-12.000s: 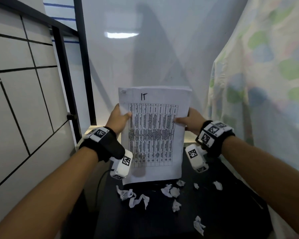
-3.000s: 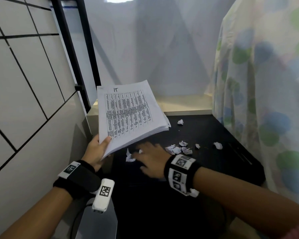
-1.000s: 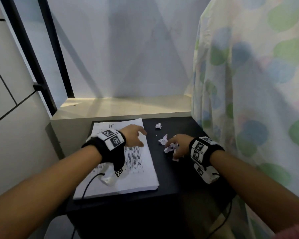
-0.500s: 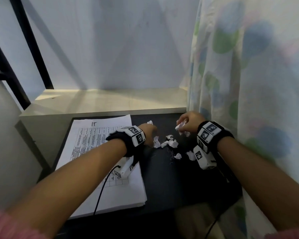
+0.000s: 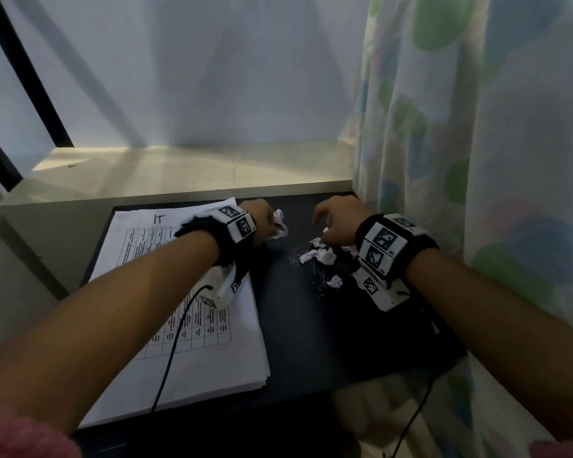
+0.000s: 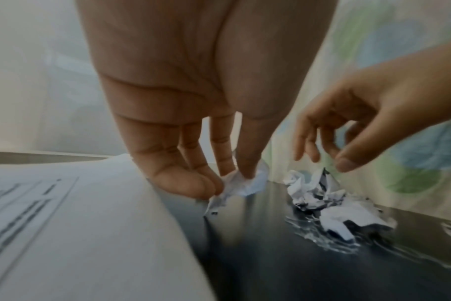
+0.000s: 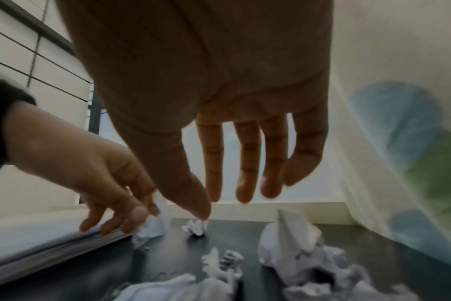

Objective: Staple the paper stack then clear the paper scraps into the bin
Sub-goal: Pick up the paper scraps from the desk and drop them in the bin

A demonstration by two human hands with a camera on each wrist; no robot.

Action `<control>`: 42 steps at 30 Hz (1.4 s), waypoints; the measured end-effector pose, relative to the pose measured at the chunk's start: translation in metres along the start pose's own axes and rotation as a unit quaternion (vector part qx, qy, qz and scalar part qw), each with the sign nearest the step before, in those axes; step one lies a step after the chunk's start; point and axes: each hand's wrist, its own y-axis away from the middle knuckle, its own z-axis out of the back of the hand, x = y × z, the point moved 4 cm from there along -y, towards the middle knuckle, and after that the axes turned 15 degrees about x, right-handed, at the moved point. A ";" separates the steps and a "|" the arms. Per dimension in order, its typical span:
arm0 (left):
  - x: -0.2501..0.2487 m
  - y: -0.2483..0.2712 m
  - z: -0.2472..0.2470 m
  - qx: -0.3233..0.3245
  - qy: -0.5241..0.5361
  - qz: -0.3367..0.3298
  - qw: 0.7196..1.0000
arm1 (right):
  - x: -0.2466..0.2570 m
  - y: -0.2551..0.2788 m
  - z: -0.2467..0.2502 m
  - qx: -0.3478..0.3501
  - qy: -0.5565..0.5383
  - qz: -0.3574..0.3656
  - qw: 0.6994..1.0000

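Paper stack [image 5: 192, 325] lies flat on the left half of the black tabletop [image 5: 305, 342], lower left of the head view; printed table faces up, handwritten "IT" near its far edge. The left forearm and a black cable [image 5: 172, 345] cross above it.

Left hand [image 5: 262, 219], centre of the head view, sits just past the stack's right edge. Left wrist view: thumb and fingertips [image 6: 193, 183] pinch one crumpled paper scrap [image 6: 242, 183], held low at the tabletop, a torn tail hanging below the fingers. Whether the scrap touches the surface: cannot tell. Grip closed on this scrap. Right wrist view confirms it: same scrap [image 7: 154, 224] between thumb and fingers, right beside the stack's corner.

Scrap pile [image 5: 318, 256] lies on the black surface between the two hands and toward the right wrist, with thin thread-like debris [image 5: 315, 276] around it. Left wrist view shows the pile [image 6: 322, 199] directly under the right hand's fingers.

Right hand [image 5: 339, 223], right of centre in the head view, hovers over the pile. Right wrist view: fingers [image 7: 247, 163] loosely spread, pointing down, holding nothing; thumb tip close above one small scrap [image 7: 196, 227], contact not resolvable.

Dotted curtain [image 5: 493, 160] hangs along the right edge of the table.
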 end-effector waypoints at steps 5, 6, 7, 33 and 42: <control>0.002 -0.001 -0.002 -0.012 0.038 0.024 0.999 | 0.015 0.001 -0.016 0.101 0.034 0.012 0.994; 0.000 0.001 -0.002 -0.021 0.041 0.019 0.999 | 0.015 -0.001 -0.019 0.110 0.041 0.009 0.993; -0.003 0.002 -0.003 -0.027 0.039 0.005 0.999 | 0.014 -0.003 -0.021 0.113 0.047 0.005 0.992; -0.024 0.002 -0.005 -0.029 0.001 -0.060 0.998 | -0.002 0.033 -0.015 0.063 0.046 0.014 0.997; -0.007 0.008 -0.012 -0.022 -0.042 -0.016 0.999 | 0.013 0.049 -0.037 0.115 0.057 0.073 0.989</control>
